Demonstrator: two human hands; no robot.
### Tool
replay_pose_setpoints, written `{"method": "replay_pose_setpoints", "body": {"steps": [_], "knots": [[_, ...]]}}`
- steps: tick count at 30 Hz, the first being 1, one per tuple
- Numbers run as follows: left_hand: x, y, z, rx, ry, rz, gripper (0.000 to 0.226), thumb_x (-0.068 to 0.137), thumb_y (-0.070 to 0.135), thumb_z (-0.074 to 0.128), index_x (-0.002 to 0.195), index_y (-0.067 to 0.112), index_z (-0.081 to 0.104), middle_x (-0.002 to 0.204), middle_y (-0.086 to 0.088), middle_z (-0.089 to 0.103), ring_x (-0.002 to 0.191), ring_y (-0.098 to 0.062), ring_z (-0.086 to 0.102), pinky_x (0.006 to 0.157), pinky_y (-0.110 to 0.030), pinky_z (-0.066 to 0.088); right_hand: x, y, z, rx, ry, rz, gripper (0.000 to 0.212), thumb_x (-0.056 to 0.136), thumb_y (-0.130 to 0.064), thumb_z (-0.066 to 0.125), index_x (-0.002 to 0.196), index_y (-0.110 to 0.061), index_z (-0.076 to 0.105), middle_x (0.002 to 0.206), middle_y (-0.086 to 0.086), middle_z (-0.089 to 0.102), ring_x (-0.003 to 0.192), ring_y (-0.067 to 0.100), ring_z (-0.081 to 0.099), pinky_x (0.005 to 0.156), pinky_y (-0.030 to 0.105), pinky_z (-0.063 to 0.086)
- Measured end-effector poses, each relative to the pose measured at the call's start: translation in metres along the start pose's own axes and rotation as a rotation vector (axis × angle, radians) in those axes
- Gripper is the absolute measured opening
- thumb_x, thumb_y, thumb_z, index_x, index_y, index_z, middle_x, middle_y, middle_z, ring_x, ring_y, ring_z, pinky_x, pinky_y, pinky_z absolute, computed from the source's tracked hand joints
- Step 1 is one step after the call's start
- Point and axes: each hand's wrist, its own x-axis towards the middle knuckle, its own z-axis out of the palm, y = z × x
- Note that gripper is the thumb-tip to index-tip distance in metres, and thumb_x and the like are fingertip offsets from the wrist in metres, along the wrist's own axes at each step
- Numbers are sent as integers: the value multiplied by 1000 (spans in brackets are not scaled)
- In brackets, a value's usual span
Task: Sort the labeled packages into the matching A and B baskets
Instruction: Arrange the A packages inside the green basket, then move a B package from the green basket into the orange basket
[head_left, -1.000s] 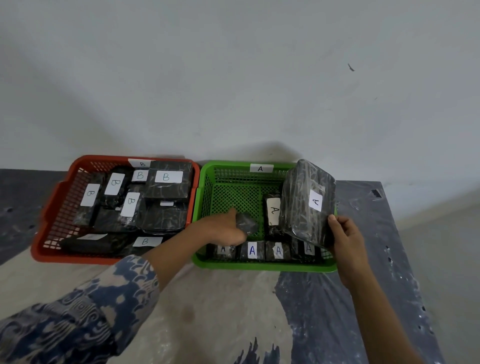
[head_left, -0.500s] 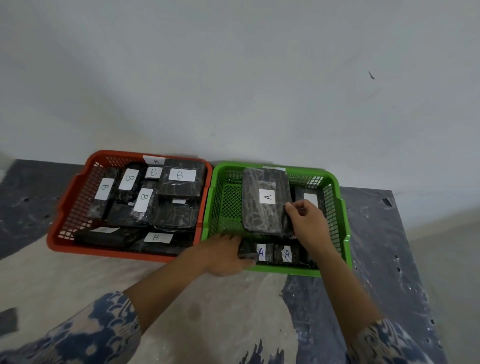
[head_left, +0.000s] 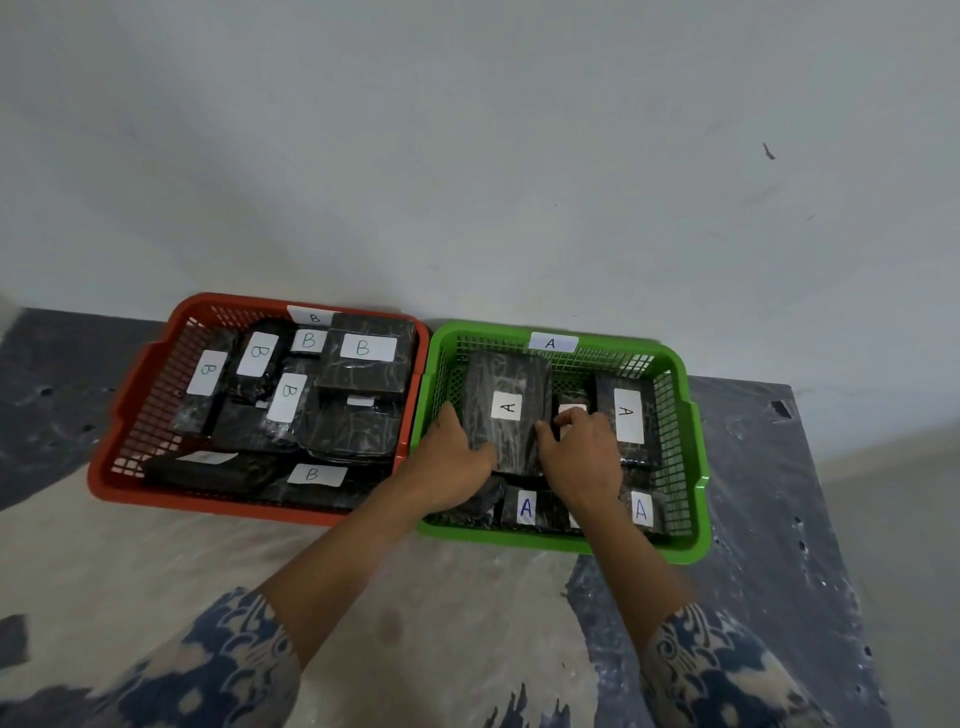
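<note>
Green plastic frames the action: inside the green basket tagged A, a large black package labelled A lies flat in the left half, lower than it was half a second ago, when the right hand held it tilted above the basket floor. The left hand, earlier at the basket's near rim, now rests against the package's left edge, thumb up along its side; its other fingers are hidden, so their state cannot be told. The right hand has shifted to the package's right edge, its fingers curled around a small package beside it. Another A-labelled package lies further right, and smaller ones line the near wall. The red basket, touching the green one, holds B-labelled packages, unchanged.
</note>
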Motion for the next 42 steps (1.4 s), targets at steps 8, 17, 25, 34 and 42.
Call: {"method": "replay_pose_setpoints", "body": {"steps": [8, 17, 25, 34, 42], "knots": [[18, 5, 2, -6, -7, 85, 47, 100, 31, 51, 146, 27, 40, 122, 9, 58, 91, -5, 53, 78, -25, 42, -5, 13, 1, 20, -10, -54, 40, 97, -39, 63, 130, -17, 57, 124, 10, 51, 101, 29, 61, 80, 42, 54], [13, -3, -16, -111, 53, 88, 60, 103, 40, 48, 157, 24, 27, 149, -1, 49, 118, -13, 57, 91, -24, 40, -13, 13, -4, 107, 22, -179, 46, 94, -43, 65, 133, -20, 56, 124, 5, 52, 103, 21, 59, 83, 40, 55], [-17, -20, -32, -458, 152, 175, 28, 106, 23, 46, 132, 25, 56, 128, 9, 62, 116, -12, 63, 97, -29, 50, -59, 1, 14, -35, -355, -618, 70, 80, -71, 61, 138, -32, 56, 131, -8, 55, 115, 17, 51, 99, 35, 46], [-33, -28, -32, -547, 165, 183, 24, 107, 16, 44, 113, 30, 62, 121, 9, 68, 112, -14, 66, 90, -26, 52, -63, -2, 1, 43, -249, -668, 38, 96, -41, 59, 132, -28, 62, 115, -9, 67, 96, 9, 61, 82, 30, 54], [-37, -18, -16, -504, 129, 180, 21, 105, 24, 49, 119, 36, 58, 126, 12, 62, 111, -8, 62, 94, -30, 52, -71, 8, -20, 913, -314, 75, 34, 107, -36, 43, 114, -14, 68, 94, 11, 75, 82, 25, 76, 56, 28, 54]]}}
